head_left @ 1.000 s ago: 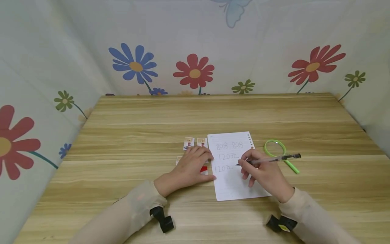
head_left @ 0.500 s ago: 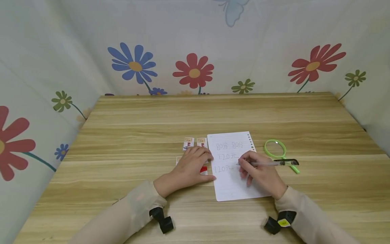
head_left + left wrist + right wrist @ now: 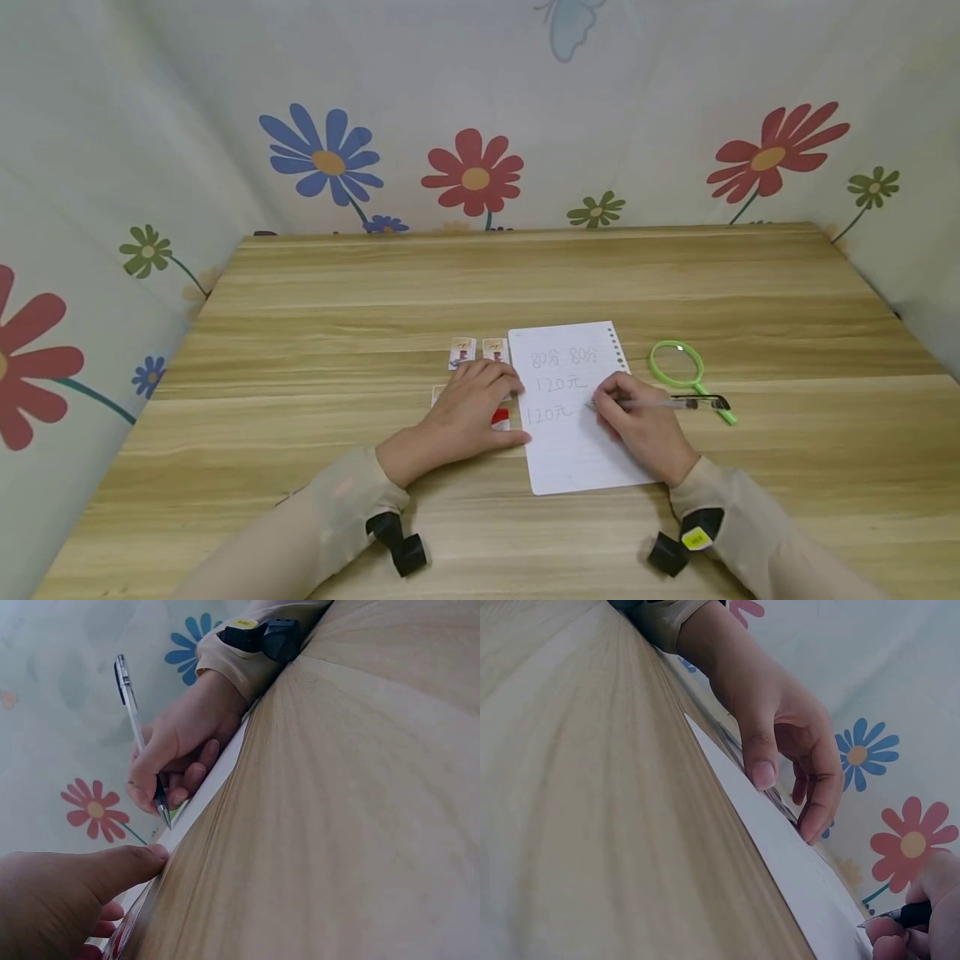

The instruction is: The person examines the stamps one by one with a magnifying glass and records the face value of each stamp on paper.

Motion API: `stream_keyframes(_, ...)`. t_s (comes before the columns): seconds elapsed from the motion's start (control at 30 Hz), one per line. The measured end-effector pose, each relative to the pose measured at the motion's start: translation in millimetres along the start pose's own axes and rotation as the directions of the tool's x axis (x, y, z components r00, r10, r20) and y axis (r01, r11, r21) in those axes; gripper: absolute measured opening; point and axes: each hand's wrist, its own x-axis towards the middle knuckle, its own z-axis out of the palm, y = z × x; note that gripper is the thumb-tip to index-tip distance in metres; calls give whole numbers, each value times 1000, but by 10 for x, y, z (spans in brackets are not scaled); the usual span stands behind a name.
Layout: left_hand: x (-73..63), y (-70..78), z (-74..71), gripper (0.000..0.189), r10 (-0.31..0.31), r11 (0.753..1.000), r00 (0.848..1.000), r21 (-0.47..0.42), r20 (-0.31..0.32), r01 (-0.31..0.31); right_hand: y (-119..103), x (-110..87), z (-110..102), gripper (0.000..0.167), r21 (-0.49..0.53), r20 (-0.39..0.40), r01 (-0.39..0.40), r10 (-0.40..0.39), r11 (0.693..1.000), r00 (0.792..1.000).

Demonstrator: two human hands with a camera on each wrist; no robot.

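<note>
My right hand (image 3: pixel 648 429) pinches a clear-barrelled pen (image 3: pixel 136 727) with a black clip. Its tip is at the paper, just right of the lower "120元"; whether it touches I cannot tell. The lined sheet of paper (image 3: pixel 570 458) has punched holes along its right edge and bears handwritten "80分 80分", "120元" and "120元". My left hand (image 3: pixel 457 412) rests with relaxed fingers over several small cards, thumb and fingertips at the sheet's left edge. Two printed cards (image 3: pixel 462 353) show beyond its fingers. A red-and-white card (image 3: pixel 501 419) is partly visible between thumb and forefinger.
A green magnifying glass (image 3: pixel 677 364) lies right of the paper, its handle partly behind the pen in the head view. The wooden table (image 3: pixel 337 292) meets a flower-printed cloth (image 3: pixel 660 100) at the back and sides.
My right wrist has shifted slightly left and the pen's back end has swung down a little. The pen tip has moved slightly right. The left hand stays in place; the writing looks unchanged.
</note>
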Motion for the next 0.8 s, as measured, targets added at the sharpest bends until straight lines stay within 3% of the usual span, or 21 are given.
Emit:
stream_keyframes(0.27, -1, 5, -10, 55, 5, 1000, 1000, -6, -2, -5, -12, 8, -2, 16, -41, 9, 29, -29, 999, 1000)
stream_keyframes(0.8, 8, -14, -24, 54, 11, 1000, 1000, -20, -7, -11, -13, 19, -20, 18, -99, -17, -50, 49, 994, 999)
